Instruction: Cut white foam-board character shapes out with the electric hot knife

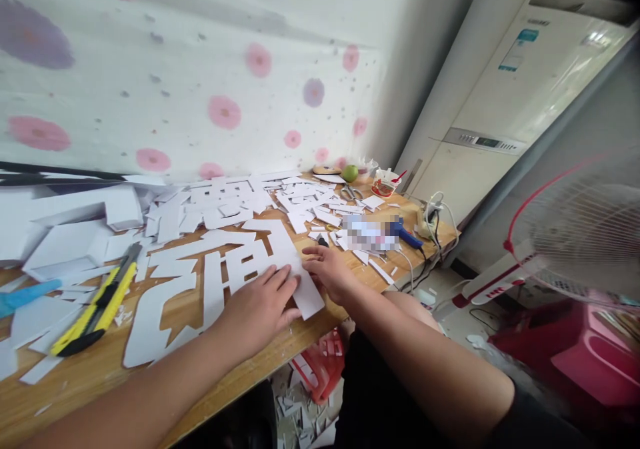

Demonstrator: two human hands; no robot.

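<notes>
A large white cut-out character of foam board (220, 269) lies flat on the wooden table (100, 375). My left hand (260, 305) rests palm down on its lower right part, fingers spread. My right hand (327, 269) lies beside it at the piece's right edge, fingertips touching the board near the table's front edge. Neither hand grips anything.
A yellow and black utility knife (97, 305) lies at the left, a blue tool (23, 295) beyond it. Many white offcuts (260, 199) cover the back. Scissors (351, 193), a green apple (349, 173), a blue glue gun (405, 234), a fan (580, 235) at right.
</notes>
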